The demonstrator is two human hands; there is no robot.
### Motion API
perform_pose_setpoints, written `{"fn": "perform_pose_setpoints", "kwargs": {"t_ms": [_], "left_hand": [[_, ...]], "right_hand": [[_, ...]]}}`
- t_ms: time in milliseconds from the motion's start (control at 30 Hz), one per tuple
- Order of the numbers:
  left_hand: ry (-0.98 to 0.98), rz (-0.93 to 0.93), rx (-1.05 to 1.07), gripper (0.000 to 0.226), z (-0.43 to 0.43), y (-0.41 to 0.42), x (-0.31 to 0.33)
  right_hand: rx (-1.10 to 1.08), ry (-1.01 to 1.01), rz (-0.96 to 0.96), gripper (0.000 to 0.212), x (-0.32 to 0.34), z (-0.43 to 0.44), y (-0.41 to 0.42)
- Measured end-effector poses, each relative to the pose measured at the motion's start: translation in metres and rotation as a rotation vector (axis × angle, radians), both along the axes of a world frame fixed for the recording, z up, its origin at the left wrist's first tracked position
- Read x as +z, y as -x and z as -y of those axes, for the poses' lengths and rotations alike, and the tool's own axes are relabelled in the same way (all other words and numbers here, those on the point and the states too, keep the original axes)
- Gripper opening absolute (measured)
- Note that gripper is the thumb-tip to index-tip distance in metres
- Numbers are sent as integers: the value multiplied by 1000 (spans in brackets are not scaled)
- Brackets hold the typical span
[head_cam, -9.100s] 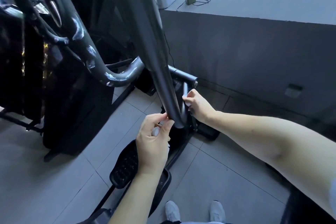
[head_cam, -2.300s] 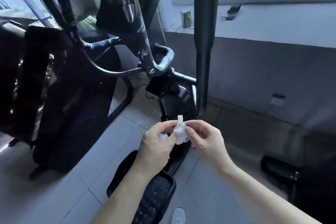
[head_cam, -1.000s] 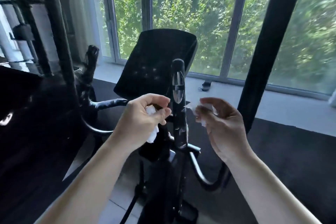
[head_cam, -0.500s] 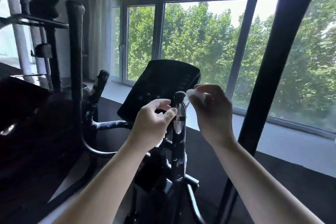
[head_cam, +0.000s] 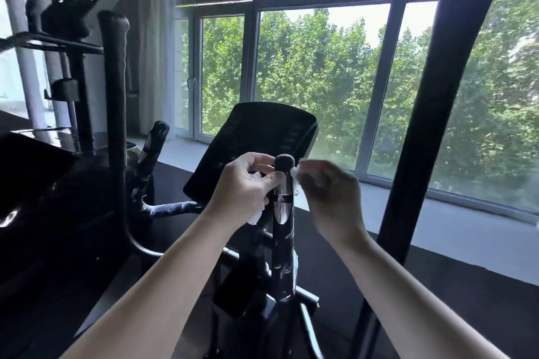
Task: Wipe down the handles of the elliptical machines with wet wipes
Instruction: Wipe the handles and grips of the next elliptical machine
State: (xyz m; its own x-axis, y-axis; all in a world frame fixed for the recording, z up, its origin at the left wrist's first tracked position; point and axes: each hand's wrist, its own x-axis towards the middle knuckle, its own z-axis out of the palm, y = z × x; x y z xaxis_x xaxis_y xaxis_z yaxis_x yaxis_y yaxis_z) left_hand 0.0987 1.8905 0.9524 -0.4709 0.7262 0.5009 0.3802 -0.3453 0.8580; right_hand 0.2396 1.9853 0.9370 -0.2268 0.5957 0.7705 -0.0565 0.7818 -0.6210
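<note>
A short black upright handle (head_cam: 283, 213) of the elliptical stands in front of me, its rounded tip level with my fingers. My left hand (head_cam: 242, 186) is closed on a crumpled white wet wipe (head_cam: 256, 217) and touches the handle's left side just below the tip. My right hand (head_cam: 329, 198) pinches another white piece of wipe (head_cam: 295, 173) against the handle's right side. The long moving handle (head_cam: 431, 131) rises at the right, a second one (head_cam: 115, 102) at the left. Whether the two white pieces join behind the handle is hidden.
The dark console (head_cam: 253, 143) sits behind the short handle. A second machine with its own display (head_cam: 81, 3) stands at the far left. A grey window ledge (head_cam: 437, 221) and large windows (head_cam: 315, 73) run across the back.
Both hands rose from near the floor to the short handle's tip and closed in on either side of it, each keeping its white wipe. My view tilted up to the windows.
</note>
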Motion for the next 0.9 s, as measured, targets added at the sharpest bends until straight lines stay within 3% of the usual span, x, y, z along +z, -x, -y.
{"fn": "perform_pose_setpoints", "kwargs": {"t_ms": [233,500,600,733,900], "left_hand": [[21,44,-15,24,-3,3,0],[10,33,-31,23,-8,8,-3],[4,56,-37,22,-7,6,-3],[6,60,-40,21,-6,5,-4],[14,64,-43,18,-6,7,-6]], "right_hand": [[-65,-168,-14,15,17,-5,20],[-21,52,-37,16,-16,-4,4],[20,36,-112,13,10,-6,10],[-41,-95,-55,13,0,-2,13],[14,8,28,16,-31,1,-5]]}}
